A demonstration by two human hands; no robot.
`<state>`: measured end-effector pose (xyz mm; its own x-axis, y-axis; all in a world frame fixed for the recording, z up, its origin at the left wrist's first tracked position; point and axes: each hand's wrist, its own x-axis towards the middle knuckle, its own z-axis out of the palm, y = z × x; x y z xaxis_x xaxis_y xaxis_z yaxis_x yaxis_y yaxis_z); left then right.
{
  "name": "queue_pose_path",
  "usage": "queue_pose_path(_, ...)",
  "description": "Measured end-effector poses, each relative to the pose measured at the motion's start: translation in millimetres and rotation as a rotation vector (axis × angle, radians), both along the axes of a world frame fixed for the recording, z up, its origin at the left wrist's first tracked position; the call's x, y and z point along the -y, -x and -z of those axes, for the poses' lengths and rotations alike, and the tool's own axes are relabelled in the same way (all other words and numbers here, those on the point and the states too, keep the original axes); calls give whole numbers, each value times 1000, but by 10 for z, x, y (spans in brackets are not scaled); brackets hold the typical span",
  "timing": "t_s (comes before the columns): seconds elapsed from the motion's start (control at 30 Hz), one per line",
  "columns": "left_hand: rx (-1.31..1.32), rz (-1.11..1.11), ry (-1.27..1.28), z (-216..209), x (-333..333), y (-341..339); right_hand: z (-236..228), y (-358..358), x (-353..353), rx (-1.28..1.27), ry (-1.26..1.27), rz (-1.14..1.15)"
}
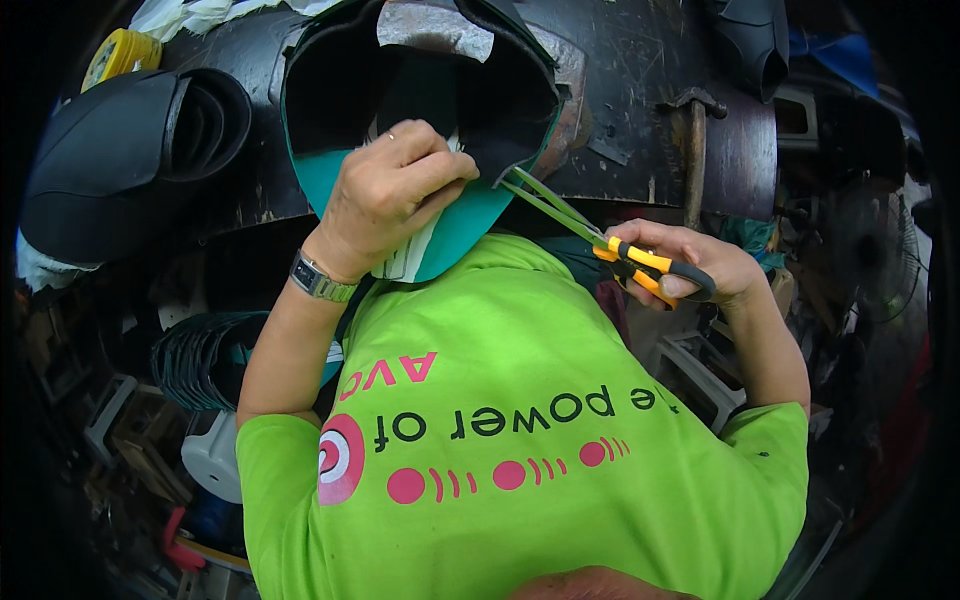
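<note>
In front of me, a curved piece of material [465,240], black inside and teal outside, hangs over the near edge of the dark work table. My left hand [400,190], with a watch on its wrist, is closed in a pinch at the piece's near edge. A pair of scissors [640,268] with yellow-and-black handles is in my right hand [690,262]. Its long blades point to the left and are parted, with the tips at the edge of the piece, just right of my left fingers. A small grey sliver of material shows near the tips.
A hammer [697,150] lies on the dark table [640,90] at the right. Nested black pieces [120,150] and a yellow tub [120,55] are at the left. Below the table are a stack of teal-edged pieces [205,360] and a white stool [213,455]. A fan [870,250] stands far right.
</note>
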<state>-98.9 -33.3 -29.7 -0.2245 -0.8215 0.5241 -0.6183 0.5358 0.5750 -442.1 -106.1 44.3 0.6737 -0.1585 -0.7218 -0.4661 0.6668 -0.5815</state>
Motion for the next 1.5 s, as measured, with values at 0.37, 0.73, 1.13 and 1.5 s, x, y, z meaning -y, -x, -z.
queue_pose_path(0.37,49,33,54,27,-13,-25,-67,-131,20,33,-8,-45)
queue_pose_path(0.73,-9,39,-13,1,-2,-32,25,-200,-69,161,-34,-16)
queue_pose_path(1.13,19,72,15,6,3,-49,133,-315,-212,177,-55,103)
queue_pose_path(1.5,42,47,31,0,3,-24,4,-323,-217,-3,142,61)
